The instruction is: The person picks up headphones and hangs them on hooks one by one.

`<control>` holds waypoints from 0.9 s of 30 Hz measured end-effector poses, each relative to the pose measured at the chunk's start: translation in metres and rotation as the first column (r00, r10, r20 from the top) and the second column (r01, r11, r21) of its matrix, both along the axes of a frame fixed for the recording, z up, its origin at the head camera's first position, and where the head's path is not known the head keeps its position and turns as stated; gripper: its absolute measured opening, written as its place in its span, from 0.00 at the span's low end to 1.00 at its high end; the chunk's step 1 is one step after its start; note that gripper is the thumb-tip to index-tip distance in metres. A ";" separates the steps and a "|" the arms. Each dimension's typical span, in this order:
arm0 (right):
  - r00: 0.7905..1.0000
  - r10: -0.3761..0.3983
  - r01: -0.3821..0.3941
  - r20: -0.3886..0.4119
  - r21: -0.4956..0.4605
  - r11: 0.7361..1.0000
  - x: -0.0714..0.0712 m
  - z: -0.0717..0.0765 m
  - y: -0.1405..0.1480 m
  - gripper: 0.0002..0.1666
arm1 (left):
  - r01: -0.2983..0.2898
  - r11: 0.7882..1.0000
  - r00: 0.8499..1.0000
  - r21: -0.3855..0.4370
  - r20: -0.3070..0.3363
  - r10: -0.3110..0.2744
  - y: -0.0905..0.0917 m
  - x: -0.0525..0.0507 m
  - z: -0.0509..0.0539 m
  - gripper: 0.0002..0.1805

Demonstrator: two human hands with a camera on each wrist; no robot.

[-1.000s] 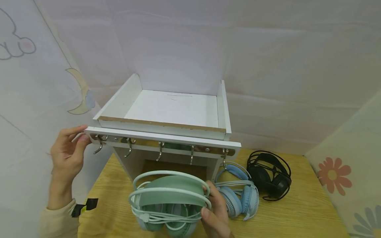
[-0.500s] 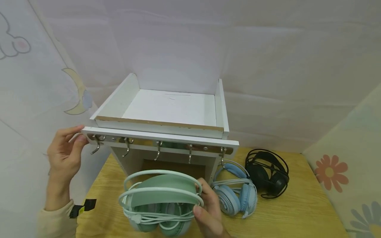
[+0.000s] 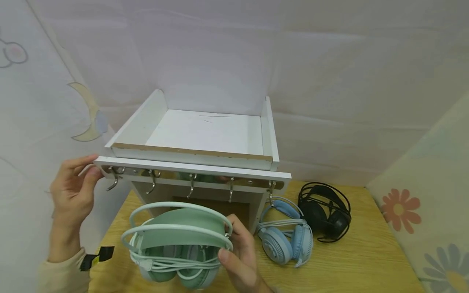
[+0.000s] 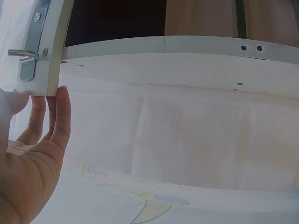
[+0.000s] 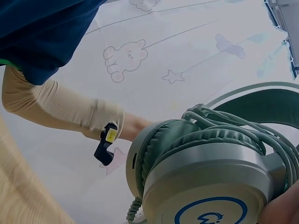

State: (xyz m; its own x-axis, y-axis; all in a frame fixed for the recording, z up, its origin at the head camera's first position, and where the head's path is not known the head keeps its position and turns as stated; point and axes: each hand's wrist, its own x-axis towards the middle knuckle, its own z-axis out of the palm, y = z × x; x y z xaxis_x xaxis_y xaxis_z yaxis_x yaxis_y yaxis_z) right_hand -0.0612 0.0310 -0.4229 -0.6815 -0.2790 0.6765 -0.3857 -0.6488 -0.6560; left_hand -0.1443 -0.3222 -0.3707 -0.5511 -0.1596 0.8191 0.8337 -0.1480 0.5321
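Note:
In the head view my right hand (image 3: 242,256) grips a pair of mint-green headphones (image 3: 183,228) by the right side of the headband, thumb in front. Their cable is bundled across the earcups. In the right wrist view the headphones (image 5: 210,182) show a blue logo on one earcup. My left hand (image 3: 71,195) pinches the left end of a white hook rail (image 3: 198,167), which bears several metal hooks. Seen from the left wrist, the thumb and fingers of the left hand (image 4: 35,163) hold the rail's end (image 4: 52,70). The headphones hang in front of and below the hooks, apart from them.
Behind the rail stands a white shelf unit (image 3: 209,130) with raised sides. On the wooden table (image 3: 359,264), to its right, lie light-blue headphones (image 3: 278,244) and black headphones (image 3: 322,211). Printed cloth walls (image 3: 329,81) enclose the back and sides.
My right hand has carried the green headphones leftward and slightly up, below the left and middle hooks. My left hand keeps its place on the rail's end. The view shifted slightly.

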 end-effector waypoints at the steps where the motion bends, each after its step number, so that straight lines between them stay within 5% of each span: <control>1: 1.000 -0.003 0.003 -0.002 0.001 1.000 0.000 0.001 -0.001 0.15 | 0.001 1.000 1.000 -0.001 0.000 -0.001 0.000 0.000 0.000 0.15; 8: 1.000 0.008 -0.008 -0.005 0.008 1.000 -0.001 0.004 -0.006 0.22 | -0.008 1.000 1.000 0.009 0.002 0.008 0.002 0.001 -0.001 0.16; 27: 1.000 0.007 -0.006 -0.014 0.023 1.000 -0.011 0.011 -0.025 0.21 | -0.008 1.000 1.000 -0.023 0.006 0.008 -0.001 0.001 -0.002 0.16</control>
